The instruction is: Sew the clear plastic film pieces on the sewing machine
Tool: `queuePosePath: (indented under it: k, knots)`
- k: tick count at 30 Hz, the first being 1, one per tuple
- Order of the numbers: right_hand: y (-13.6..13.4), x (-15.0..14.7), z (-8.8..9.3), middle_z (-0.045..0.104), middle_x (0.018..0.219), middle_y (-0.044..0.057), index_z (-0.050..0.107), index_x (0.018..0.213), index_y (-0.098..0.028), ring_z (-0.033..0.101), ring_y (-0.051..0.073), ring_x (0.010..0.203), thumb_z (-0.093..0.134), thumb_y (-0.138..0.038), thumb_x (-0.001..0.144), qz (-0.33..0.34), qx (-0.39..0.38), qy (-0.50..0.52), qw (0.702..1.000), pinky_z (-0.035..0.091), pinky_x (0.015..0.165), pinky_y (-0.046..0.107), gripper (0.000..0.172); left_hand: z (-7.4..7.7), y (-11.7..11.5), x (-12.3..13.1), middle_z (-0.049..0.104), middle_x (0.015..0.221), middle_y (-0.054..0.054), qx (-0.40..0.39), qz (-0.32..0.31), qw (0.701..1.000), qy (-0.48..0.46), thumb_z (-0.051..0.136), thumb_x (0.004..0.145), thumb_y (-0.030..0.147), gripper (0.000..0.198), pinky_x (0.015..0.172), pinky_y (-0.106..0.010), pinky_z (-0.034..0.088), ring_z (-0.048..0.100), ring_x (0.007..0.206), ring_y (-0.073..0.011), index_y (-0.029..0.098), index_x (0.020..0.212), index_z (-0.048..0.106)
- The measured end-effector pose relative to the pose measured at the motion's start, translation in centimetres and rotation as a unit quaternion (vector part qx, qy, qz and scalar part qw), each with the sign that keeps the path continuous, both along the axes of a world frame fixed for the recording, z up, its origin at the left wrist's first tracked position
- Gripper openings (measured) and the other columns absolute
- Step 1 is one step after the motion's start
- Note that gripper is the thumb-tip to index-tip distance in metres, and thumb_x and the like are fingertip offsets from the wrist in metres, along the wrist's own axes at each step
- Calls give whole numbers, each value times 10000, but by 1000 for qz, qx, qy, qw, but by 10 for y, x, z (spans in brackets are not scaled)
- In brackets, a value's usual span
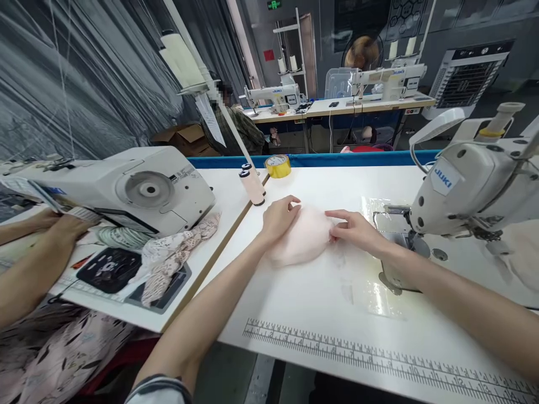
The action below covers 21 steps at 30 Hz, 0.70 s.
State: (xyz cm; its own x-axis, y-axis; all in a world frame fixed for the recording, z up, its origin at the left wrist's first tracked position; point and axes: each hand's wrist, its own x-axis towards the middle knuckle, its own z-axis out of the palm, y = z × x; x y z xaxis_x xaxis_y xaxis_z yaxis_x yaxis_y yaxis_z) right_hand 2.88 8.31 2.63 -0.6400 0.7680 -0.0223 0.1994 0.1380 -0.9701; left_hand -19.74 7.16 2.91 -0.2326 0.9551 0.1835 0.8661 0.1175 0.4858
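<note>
Slightly open, both hands' fingers [290, 200] [340, 214] on pink material [304, 241].

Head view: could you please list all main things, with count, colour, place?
Front table: one, white, centre
Fabric: one piece, pale pink, table centre
Sewing machines: four, white, both sides, behind
Tape roll: one, yellow, far edge
Small cones: two, pale pink, beside tape
Lace: one bundle, pale, left
Fan: one, brown, back
Cooler: one, pale, back right
Curtain: one, grey, left
Coworkers: two, patterned clothes, left, behind
Left hand: one, bare, fabric's left
Right hand: one, bare, fabric's right
</note>
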Motion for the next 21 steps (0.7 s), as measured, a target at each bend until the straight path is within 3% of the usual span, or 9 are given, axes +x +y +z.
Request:
queuePosePath:
  k: [3, 6, 11, 14, 16, 19, 21]
  knots:
    - [3, 0, -3, 669, 943, 61, 538, 1262, -144, 635, 163, 694, 517, -72, 752, 19, 33, -4, 999, 525, 712, 316, 515, 6, -13, -2, 657, 897, -7, -15, 19, 999, 45, 498, 869, 362, 312, 652, -266, 387, 602, 856, -198, 260, 1151, 585]
    - [7, -3, -7, 528, 1271, 101, 612, 1146, -163, 632, 135, 658, 499, -56, 735, 43, 70, 1, 997, 538, 652, 295, 439, 7, -31, 1, 652, 974, -23, -16, 29, 994, 103, 472, 881, 350, 380, 668, -288, 411, 614, 875, -219, 270, 1251, 506]
    - [4, 5, -6, 401, 1386, 155, 572, 1199, -136, 630, 142, 687, 486, -13, 716, 38, 145, -34, 988, 538, 686, 318, 506, 9, -50, 8, 553, 1242, -97, 13, 19, 979, 201, 375, 918, 303, 372, 739, -363, 456, 582, 1025, -289, 237, 1249, 532]
    - [-14, 34, -2, 356, 1430, 142, 494, 1305, -159, 626, 162, 800, 498, 14, 712, 3, 194, -70, 978, 508, 810, 343, 618, 20, -53, 10, 556, 1250, -111, 72, 4, 974, 216, 336, 932, 302, 382, 855, -429, 452, 559, 1082, -313, 196, 1229, 552]
    - [-34, 64, 2, 402, 1410, 94, 514, 1288, -186, 613, 179, 914, 489, 6, 750, -2, 245, -93, 965, 485, 856, 333, 572, 27, -55, 15, 620, 1146, -77, 188, -37, 955, 226, 354, 936, 347, 371, 856, -435, 475, 571, 1076, -305, 232, 1221, 563]
    - [-65, 113, 6, 569, 1236, 54, 613, 1129, -188, 590, 189, 1006, 449, -13, 823, 27, 362, -149, 920, 479, 832, 306, 389, 29, -62, 34, 631, 1126, 4, 307, -114, 910, 254, 423, 924, 345, 408, 807, -463, 479, 600, 1021, -297, 378, 1329, 455]
    - [-78, 151, 5, 638, 1106, 40, 644, 1034, -190, 594, 192, 991, 444, -5, 825, 10, 411, -214, 886, 467, 838, 316, 343, 25, -69, 56, 672, 1035, 15, 373, -215, 857, 284, 527, 879, 318, 434, 713, -441, 477, 637, 886, -278, 395, 1305, 484]
